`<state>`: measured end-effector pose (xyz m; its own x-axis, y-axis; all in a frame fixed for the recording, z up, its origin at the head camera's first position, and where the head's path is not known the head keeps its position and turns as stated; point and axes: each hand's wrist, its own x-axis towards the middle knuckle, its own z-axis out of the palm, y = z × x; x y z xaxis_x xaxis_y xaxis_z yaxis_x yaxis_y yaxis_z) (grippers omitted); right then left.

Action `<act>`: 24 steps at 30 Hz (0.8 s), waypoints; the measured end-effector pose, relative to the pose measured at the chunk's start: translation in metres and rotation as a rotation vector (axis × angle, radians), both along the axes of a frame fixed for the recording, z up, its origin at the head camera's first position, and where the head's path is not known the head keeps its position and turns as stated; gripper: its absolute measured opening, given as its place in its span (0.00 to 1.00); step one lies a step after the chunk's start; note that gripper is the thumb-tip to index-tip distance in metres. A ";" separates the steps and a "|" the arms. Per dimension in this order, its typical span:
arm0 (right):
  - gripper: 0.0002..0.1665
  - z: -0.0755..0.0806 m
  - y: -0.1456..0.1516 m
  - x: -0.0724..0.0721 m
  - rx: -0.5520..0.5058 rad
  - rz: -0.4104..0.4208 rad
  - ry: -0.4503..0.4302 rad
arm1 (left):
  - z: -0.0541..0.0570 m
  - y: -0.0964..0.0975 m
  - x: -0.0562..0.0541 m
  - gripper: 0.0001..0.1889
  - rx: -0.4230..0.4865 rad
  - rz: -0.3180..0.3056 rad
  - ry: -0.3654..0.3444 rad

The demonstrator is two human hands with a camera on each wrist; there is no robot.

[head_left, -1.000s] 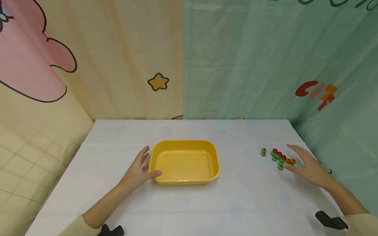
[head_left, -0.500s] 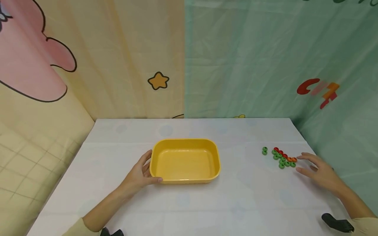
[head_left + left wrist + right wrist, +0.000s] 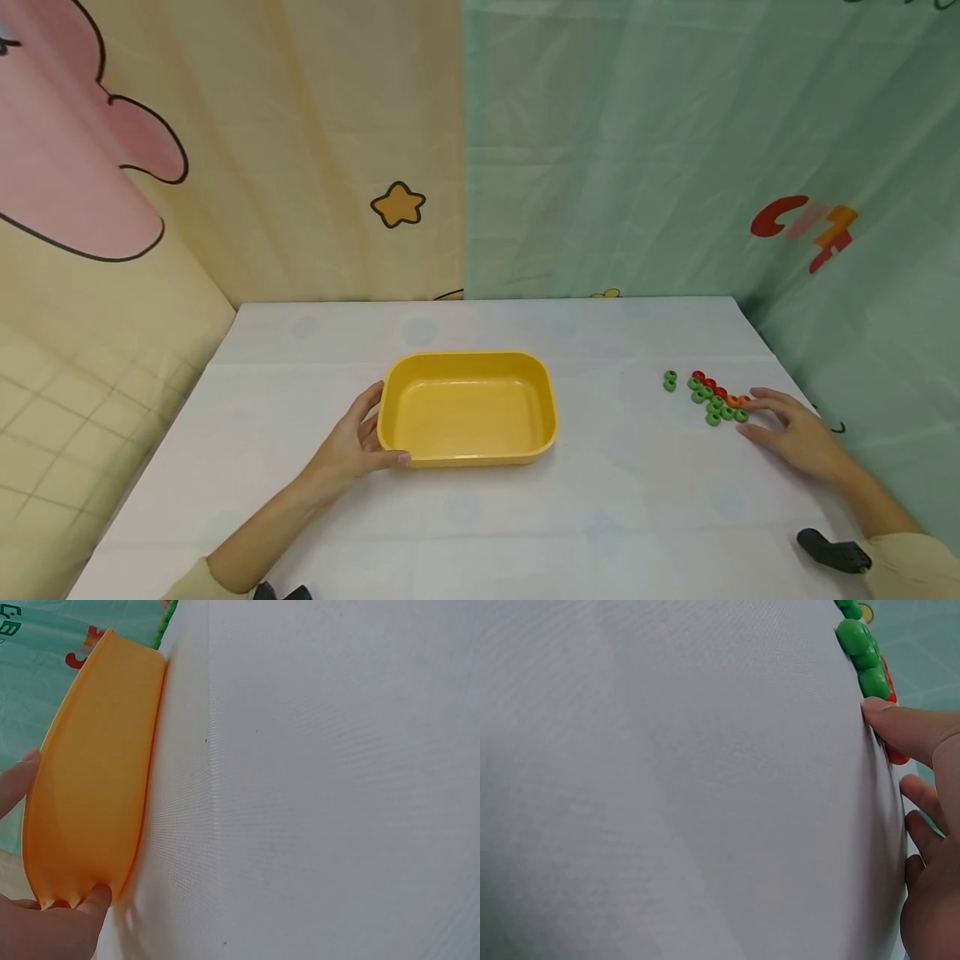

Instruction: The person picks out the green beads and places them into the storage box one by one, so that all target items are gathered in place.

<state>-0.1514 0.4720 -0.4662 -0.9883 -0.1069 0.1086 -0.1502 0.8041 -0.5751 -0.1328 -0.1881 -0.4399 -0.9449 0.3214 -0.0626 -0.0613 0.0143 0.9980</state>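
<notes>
A yellow tray [image 3: 467, 408] sits on the white table. My left hand [image 3: 347, 444] holds its left end, thumb along the near corner and fingers on the left side. In the left wrist view the tray [image 3: 97, 765] stands large, with fingertips against it. Far to the right lie small round beads with holes: green beads [image 3: 713, 418], red beads [image 3: 709, 383] and orange beads [image 3: 733, 401]. My right hand [image 3: 798, 437] is at their right edge, index finger by the orange beads and thumb near a green one. In the right wrist view the thumb [image 3: 911, 727] partly hides the beads.
A pair of green beads [image 3: 671, 381] lies a little left of the cluster. White cloth [image 3: 525, 533] covers the table. Printed curtains [image 3: 600, 150] hang behind and at both sides. A black wrist mount [image 3: 832, 552] is on the right forearm.
My left hand has closed in on the tray's left end. The right hand first drew back to the right of the beads, then came in again to their edge.
</notes>
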 end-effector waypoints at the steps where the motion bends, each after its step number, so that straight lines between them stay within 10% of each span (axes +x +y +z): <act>1: 0.23 0.000 0.000 -0.001 -0.002 -0.007 -0.004 | 0.000 0.000 0.000 0.63 -0.001 0.000 0.002; 24: 0.18 0.018 -0.009 -0.007 0.015 -0.003 0.098 | 0.001 0.001 0.001 0.62 -0.002 0.008 -0.013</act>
<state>-0.1583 0.4633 -0.4481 -0.9734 -0.1066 0.2028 -0.2028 0.8129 -0.5459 -0.1316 -0.1874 -0.4386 -0.9466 0.3136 -0.0754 -0.0744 0.0153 0.9971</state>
